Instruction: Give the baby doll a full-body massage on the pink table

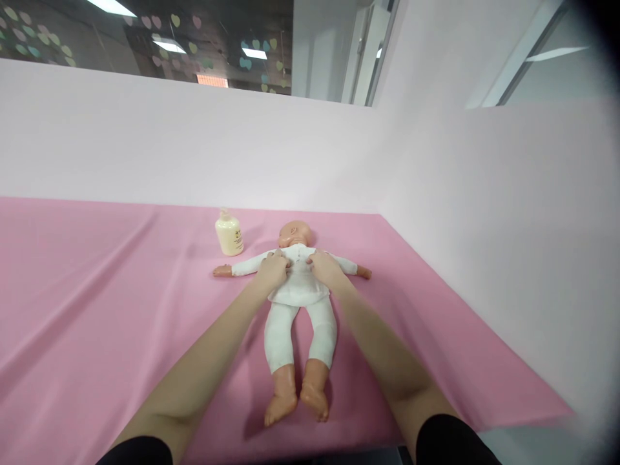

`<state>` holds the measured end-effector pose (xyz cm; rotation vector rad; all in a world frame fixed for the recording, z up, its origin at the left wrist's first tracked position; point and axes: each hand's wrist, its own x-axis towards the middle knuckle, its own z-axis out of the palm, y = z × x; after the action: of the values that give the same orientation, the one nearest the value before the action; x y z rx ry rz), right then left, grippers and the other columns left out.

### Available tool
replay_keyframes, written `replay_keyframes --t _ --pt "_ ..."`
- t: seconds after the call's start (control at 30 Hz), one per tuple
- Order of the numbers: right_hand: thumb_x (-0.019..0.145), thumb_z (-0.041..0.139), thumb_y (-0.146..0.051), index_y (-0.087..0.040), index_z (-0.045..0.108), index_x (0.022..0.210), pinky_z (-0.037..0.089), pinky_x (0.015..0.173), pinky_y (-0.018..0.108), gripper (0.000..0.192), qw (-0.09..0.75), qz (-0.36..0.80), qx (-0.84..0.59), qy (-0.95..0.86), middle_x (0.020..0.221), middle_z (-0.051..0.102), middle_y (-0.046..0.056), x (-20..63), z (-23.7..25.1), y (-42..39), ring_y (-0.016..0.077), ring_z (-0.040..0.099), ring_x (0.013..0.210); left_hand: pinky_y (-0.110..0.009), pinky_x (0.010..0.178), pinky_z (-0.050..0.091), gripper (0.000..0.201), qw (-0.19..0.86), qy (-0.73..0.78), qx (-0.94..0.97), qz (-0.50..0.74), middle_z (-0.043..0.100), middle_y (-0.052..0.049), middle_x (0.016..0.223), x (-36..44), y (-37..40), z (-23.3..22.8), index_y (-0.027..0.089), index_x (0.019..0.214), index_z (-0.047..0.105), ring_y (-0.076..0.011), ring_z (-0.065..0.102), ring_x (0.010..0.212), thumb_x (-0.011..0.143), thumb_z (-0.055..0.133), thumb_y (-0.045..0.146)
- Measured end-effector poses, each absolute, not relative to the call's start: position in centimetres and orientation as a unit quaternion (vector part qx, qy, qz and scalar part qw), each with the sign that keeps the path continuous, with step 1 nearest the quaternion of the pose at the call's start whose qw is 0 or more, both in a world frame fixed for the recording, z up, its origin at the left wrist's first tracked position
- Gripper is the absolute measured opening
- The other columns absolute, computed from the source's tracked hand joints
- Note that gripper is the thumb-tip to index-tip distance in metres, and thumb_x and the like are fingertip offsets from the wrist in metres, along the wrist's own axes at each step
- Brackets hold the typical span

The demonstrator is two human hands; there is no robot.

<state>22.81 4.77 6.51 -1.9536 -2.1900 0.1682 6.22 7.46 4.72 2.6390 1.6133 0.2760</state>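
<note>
A doll (pixel 301 287) in white clothes lies on its back on a pink cover (pixel 121 278), head at the far end, arms spread. The left hand (pixel 274 268) and right hand (pixel 325 266) rest on either side of its chest, fingers curled inward; whether they pinch the cloth, I cannot tell. A pale yellow pump bottle (pixel 228 234) stands at far left, just beyond the doll's outstretched arm. A white far wall (pixel 184 142) and right wall (pixel 513 213) bound the cover; heart shapes (pixel 254 58) show in the window above.
</note>
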Motion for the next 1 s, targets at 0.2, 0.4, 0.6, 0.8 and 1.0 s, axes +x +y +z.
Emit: replay_keyframes --t 0.2,0.4,0.6,0.8,1.0 --pt "0.085 0.050 -0.010 -0.019 0.067 0.102 0.041 0.089 0.027 0.025 0.103 0.045 -0.659 -0.744 0.113 0.063 0.009 23.2 5.8 5.4 0.0219 0.057 0.105 -0.032 0.078 0.041 0.015 0.014 0.515 0.852 0.098 0.059 -0.008 0.094 6.1 7.8 4.4 0.018 0.080 0.060 -0.0221 0.055 0.091 0.080 0.046 0.017" --pt "0.086 0.048 -0.011 -0.015 0.063 0.103 0.039 0.085 0.024 0.023 0.137 0.030 -0.659 -0.739 0.107 0.066 0.009 23.2 5.2 5.7 0.0187 0.059 0.100 -0.031 0.077 0.041 0.013 0.004 0.525 0.839 0.142 0.063 -0.008 0.092 6.1 8.1 3.8 0.017 0.089 0.056 -0.0219 0.058 0.090 0.081 0.046 0.019" --pt "0.089 0.047 -0.011 -0.009 0.054 0.114 0.037 0.081 0.023 0.026 0.172 0.014 -0.655 -0.735 0.108 0.065 0.012 23.3 4.5 5.9 0.0183 0.059 0.098 -0.031 0.079 0.042 0.022 0.011 0.543 0.824 0.165 0.064 -0.010 0.098 6.1 8.5 3.2 0.016 0.104 0.052 -0.0227 0.059 0.096 0.083 0.047 0.021" --pt "0.090 0.047 -0.013 -0.014 0.057 0.114 0.036 0.085 0.023 0.026 0.172 0.006 -0.650 -0.740 0.111 0.064 0.010 23.4 4.0 6.3 0.0181 0.057 0.101 -0.031 0.089 0.041 0.024 0.006 0.527 0.833 0.169 0.063 -0.009 0.108 6.1 8.7 3.0 0.017 0.106 0.056 -0.0216 0.056 0.104 0.085 0.045 0.020" --pt "0.091 0.045 -0.014 -0.014 0.059 0.111 0.035 0.088 0.024 0.024 0.184 -0.010 -0.647 -0.740 0.110 0.062 0.010 23.5 3.3 6.6 0.0184 0.055 0.100 -0.032 0.095 0.039 0.028 0.006 0.521 0.837 0.168 0.061 -0.008 0.111 6.0 8.9 2.7 0.018 0.108 0.059 -0.0215 0.053 0.106 0.086 0.043 0.020"
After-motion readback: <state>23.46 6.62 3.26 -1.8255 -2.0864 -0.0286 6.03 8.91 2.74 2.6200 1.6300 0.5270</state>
